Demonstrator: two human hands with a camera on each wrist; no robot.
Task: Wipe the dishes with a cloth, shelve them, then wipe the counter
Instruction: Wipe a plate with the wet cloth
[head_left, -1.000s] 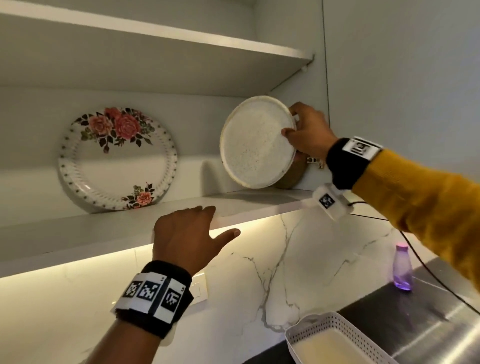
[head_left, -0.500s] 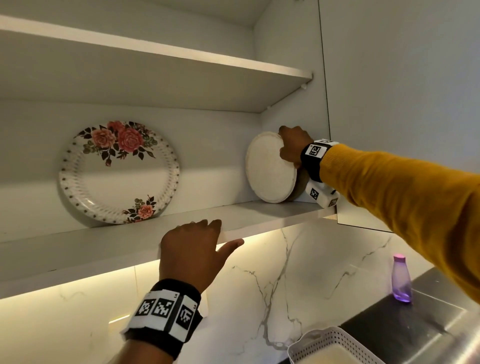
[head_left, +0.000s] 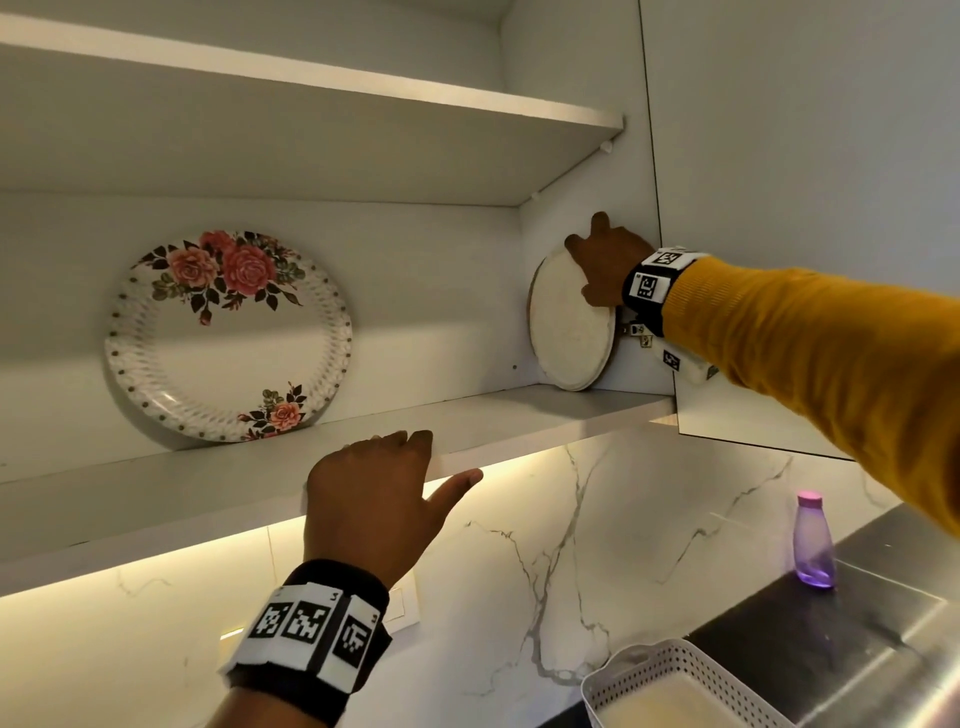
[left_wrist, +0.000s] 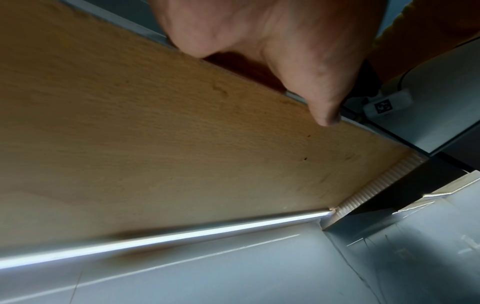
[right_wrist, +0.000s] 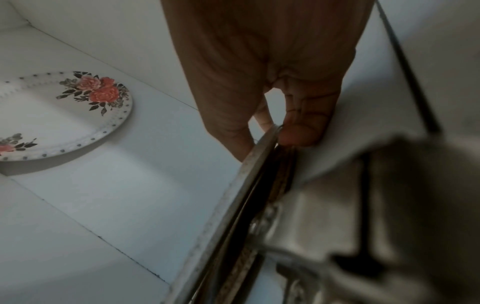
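Observation:
A white speckled plate (head_left: 569, 338) stands on edge on the lower shelf (head_left: 519, 415), tilted toward the right cabinet wall in the back corner. My right hand (head_left: 597, 265) holds its upper rim; in the right wrist view the thumb and fingers (right_wrist: 270, 144) pinch the plate's rim (right_wrist: 233, 195). A brown edge shows behind the plate. A floral plate (head_left: 228, 338) leans upright against the back wall at the left, also visible as the floral plate (right_wrist: 64, 117) in the right wrist view. My left hand (head_left: 384, 483) rests on the shelf's front edge with the thumb out below.
An upper shelf (head_left: 363, 88) hangs overhead, and a cabinet panel (head_left: 779, 208) closes the right side. Below, a purple bottle (head_left: 813, 543) and a white perforated basket (head_left: 675, 680) sit on the dark counter (head_left: 831, 649). The wooden shelf underside (left_wrist: 155, 133) fills the left wrist view.
My right hand has carried the speckled plate deeper into the shelf's right corner and turned it edge-on toward the side wall. The left hand stays at the shelf edge.

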